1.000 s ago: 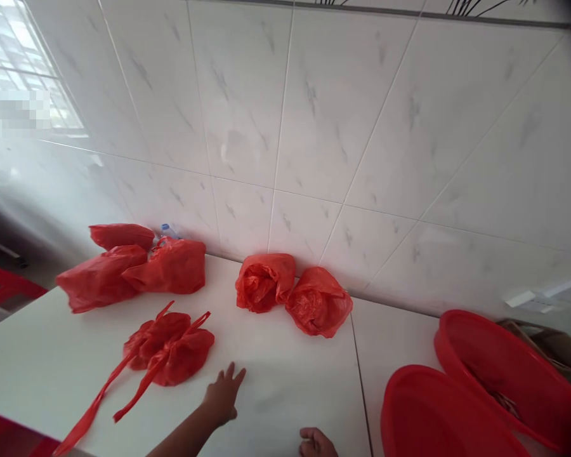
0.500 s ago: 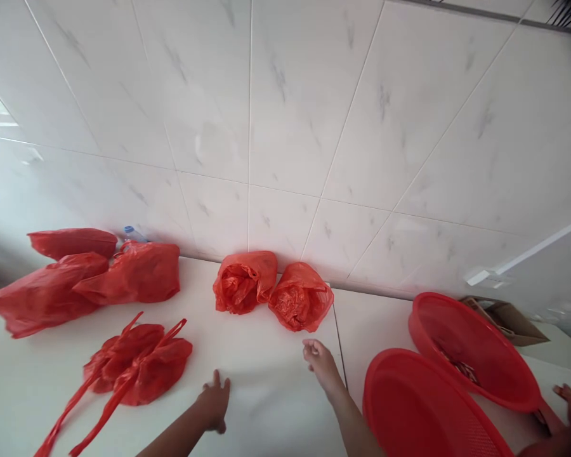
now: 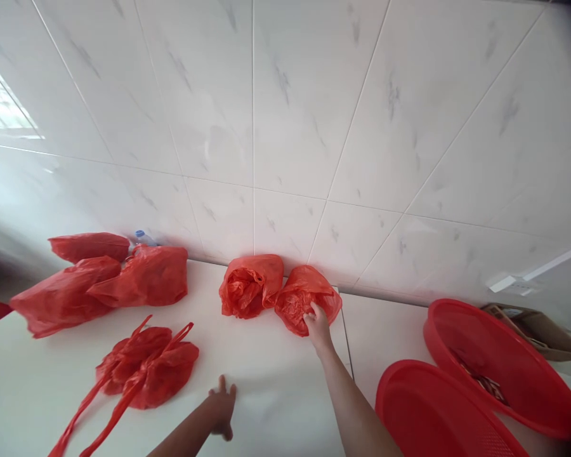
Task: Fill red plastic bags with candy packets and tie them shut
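My right hand (image 3: 318,327) is at the near side of an open-mouthed red plastic bag (image 3: 297,303), its bent fingers over the crumpled opening and apart; whether they touch the film is hard to tell. Beside that bag, on the left, stands another red plastic bag (image 3: 251,285) with its mouth bunched inward. My left hand (image 3: 223,409) holds nothing, fingers spread, low over the white table (image 3: 276,381). Left of it lies a knotted red plastic bag (image 3: 147,368) with long handles trailing toward me.
Several filled red bags (image 3: 145,276) lie at the back left, with a blue-capped bottle (image 3: 143,237) behind them. Two red plastic baskets (image 3: 423,406) are at the right, one holding small items. Behind them sits a cardboard box (image 3: 547,330). A tiled wall (image 3: 285,127) bounds the table's back.
My right hand has moved forward from the bare tabletop to the right-hand open bag. My left hand stays spread in about the same place. Another person's hand at the far right has left view.
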`<state>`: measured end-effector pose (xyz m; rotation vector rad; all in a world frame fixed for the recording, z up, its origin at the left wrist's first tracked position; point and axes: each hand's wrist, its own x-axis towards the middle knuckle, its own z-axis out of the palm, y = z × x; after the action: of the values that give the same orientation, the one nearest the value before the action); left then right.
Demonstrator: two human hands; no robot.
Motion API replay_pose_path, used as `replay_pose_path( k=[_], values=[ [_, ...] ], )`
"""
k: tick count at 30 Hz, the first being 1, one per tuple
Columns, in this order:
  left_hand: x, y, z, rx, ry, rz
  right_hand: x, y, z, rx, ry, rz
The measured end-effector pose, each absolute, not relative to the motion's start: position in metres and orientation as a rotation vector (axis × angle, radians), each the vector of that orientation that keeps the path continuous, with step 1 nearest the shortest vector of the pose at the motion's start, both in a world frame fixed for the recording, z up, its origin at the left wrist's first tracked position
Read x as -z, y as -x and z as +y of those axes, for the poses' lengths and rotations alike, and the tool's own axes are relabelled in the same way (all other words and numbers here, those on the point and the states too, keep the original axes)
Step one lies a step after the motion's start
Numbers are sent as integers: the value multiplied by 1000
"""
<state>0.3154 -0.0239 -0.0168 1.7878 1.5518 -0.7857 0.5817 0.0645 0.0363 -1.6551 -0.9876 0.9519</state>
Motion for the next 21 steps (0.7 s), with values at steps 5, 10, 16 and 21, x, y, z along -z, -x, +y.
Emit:
replay_pose_path(
  k=[5,10,16,21],
  values=[
    [20,-316,-22,807,-1770,1552,-45,-585,51,-881,1588,-968],
    [14,-312,-22,754,-1808,1568,-33,-587,40,-898,1589,-949],
    [-19,-338,-6,410,-2063,1615,-14,-587,41,-918,1723,-877],
    [-42,-400,19,52,-2242,1426,-14,-584,41,-1018,1707,-983]
  ],
)
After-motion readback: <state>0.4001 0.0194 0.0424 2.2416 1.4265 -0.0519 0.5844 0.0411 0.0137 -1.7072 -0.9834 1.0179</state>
